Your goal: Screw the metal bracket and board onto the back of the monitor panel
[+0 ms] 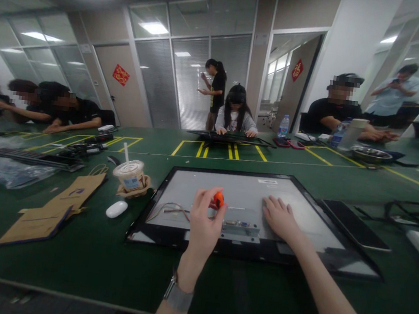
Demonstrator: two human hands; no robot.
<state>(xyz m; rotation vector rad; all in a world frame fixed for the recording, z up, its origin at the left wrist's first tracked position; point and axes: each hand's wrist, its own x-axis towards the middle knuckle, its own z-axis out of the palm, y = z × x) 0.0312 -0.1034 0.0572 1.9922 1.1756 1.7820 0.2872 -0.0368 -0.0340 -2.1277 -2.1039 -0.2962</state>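
A flat monitor panel (302, 203) lies face down on the green table, its grey metal back up and a black frame around it. My left hand (204, 219) is closed round an orange-handled screwdriver (219, 199), held upright over the small metal connector bracket (241, 227) at the panel's near edge. My right hand (280, 216) lies flat on the grey back, fingers stretched out, just right of the bracket. Thin wires (168, 208) run across the panel's left side.
A lidded drink cup (129, 174), a white mouse (116, 209) and a brown paper bag (56, 207) sit to the left. A dark flat panel (356, 225) and cables (407, 212) lie to the right. Other people sit at the far side; one handles a frame (234, 138).
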